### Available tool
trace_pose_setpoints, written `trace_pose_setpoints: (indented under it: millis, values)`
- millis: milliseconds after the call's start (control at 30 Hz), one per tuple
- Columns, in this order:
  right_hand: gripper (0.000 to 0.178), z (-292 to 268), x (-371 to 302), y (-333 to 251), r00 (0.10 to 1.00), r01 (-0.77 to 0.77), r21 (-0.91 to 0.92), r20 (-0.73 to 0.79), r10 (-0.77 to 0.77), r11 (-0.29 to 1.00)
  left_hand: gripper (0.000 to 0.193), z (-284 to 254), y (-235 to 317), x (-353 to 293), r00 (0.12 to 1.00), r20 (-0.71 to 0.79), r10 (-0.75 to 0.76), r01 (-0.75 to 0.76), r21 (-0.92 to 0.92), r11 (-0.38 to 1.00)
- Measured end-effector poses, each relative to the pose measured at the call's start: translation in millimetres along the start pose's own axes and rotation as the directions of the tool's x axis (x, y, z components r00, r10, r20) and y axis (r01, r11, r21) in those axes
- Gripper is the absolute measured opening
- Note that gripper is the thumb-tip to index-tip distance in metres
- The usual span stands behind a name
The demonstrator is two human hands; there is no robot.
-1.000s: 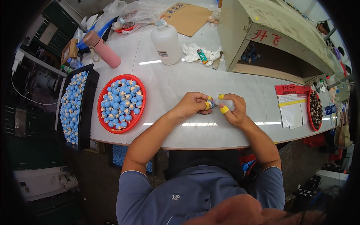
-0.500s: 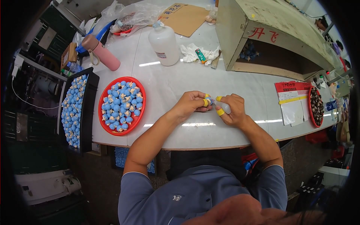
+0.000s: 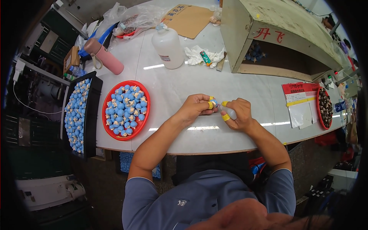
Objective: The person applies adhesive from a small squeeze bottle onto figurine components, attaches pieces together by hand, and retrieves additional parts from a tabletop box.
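Note:
Between its fingertips my left hand (image 3: pixel 197 105) pinches a small blue ball piece (image 3: pixel 214 102). My right hand (image 3: pixel 239 114) is closed around a small translucent squeeze bottle (image 3: pixel 229 112), its tip pointing at the ball piece. Yellow tape wraps fingertips on both hands. They meet just above the white table (image 3: pixel 184 138). On the left, a red round tray (image 3: pixel 145 122) holds many blue balls with cream star-shaped parts. Beside it, a black bin (image 3: pixel 92 115) is filled with more of the same pieces.
Behind my hands stand a large white plastic bottle (image 3: pixel 168 48), a pink flask (image 3: pixel 107 57) and crumpled tissue (image 3: pixel 194 55) with a small green packet. A grey-green cabinet (image 3: pixel 239 42) occupies the far right. Papers (image 3: pixel 297 103) and a red tray of dark pieces (image 3: pixel 319 115) lie at right.
The right hand has drawn slightly away from the left, and more of the blue ball piece shows. The whole view has shifted slightly.

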State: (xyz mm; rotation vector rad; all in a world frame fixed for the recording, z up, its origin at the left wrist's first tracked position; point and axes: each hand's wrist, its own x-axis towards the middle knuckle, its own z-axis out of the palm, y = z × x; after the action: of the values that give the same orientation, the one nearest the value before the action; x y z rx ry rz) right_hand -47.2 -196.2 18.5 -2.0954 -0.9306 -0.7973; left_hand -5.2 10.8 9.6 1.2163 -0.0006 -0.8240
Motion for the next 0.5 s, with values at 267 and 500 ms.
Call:
trace_pose_setpoints:
  millis: [267, 500]
  values:
    - [0.021, 0.5, 0.9, 2.7, 1.000, -0.024, 0.023, 0.000, 0.024, 0.999, 0.025, 0.8, -0.3, 1.6, 0.999, 0.038, -0.008, 0.009, -0.030, 1.000]
    - [0.020, 1.4, -1.0, 3.5, 1.000, -0.009, 0.014, -0.009, 0.009, 1.000, 0.025, 1.3, -1.2, 1.1, 0.999, 0.032, -0.018, 0.019, -0.028, 0.999]
